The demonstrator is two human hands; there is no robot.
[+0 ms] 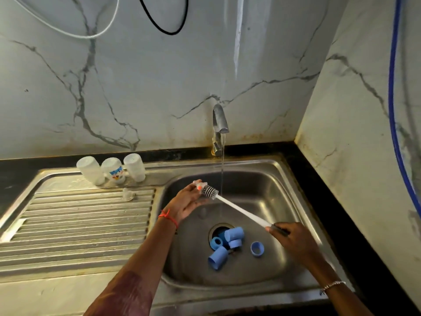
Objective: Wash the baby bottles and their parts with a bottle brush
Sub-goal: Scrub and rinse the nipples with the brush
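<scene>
brush on a small part over the sink

while tap [220,124] water runs, left hand [190,202] holds a small clear part [197,185] w/ fingers curled; right hand [293,239] grips bottle brush [230,202] handle, bristles at the part. blue caps [224,244] lie by sink [282,179] drain; 3 bottles [111,171] stand inverted on the drainboard.

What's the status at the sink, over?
Right hand grips brush handle; left hand holds small clear part against bristles. Tap running. Blue caps unwashed at drain; three bottles upside down on drainboard.
</scene>
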